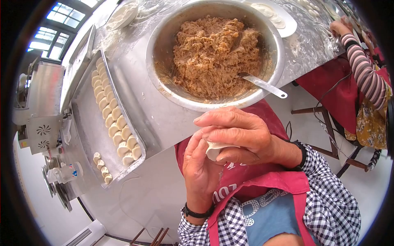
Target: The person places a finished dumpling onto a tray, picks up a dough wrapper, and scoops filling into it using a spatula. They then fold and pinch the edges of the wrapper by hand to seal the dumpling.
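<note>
Dough (216,151) in a narrow two-handed grip, between left hand (200,166) and right hand (246,137), near metal bowl (161,74) on bench (133,61).

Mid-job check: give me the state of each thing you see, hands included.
Left hand: cupped against dough piece
Right hand: fingers bent over dough piece
Dough piece: held, mostly covered; sealed or not, cannot tell
Metal bowl: uncovered, well filled
Filling: mixed, heaped
Spoon: tilted over bowl rim, one end in filling
Tray: partly filled
Larger dumplings: folded, in rows
White dish: uncovered, holding pale contents
</note>
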### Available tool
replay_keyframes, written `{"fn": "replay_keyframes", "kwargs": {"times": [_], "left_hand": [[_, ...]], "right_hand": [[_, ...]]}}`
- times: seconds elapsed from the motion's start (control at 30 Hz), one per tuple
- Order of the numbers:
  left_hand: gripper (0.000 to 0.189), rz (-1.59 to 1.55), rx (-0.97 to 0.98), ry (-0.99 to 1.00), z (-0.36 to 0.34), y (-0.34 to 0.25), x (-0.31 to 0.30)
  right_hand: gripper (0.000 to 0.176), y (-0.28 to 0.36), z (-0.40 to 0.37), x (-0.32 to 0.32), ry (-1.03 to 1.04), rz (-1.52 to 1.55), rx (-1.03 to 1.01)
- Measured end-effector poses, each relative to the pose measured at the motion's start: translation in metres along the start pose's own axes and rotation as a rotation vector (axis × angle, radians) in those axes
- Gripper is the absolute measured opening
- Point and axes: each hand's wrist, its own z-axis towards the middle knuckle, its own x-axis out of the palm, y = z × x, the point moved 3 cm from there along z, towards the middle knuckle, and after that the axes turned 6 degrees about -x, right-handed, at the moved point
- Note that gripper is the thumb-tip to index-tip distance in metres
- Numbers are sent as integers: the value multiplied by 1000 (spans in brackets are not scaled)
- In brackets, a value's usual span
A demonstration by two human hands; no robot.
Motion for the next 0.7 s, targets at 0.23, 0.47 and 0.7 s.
{"fn": "replay_keyframes", "kwargs": {"times": [0.23,0.47,0.7], "left_hand": [[35,-33,-27,13,-2,0,3],[37,-6,-47,-10,-1,-1,3],[37,-24,-38,-42,0,-1,2]], "right_hand": [[21,-1,0,3,-15,-18,-20],[17,0,2,4,12,-53,-62],[19,-1,1,5,44,-69,-29]]}}
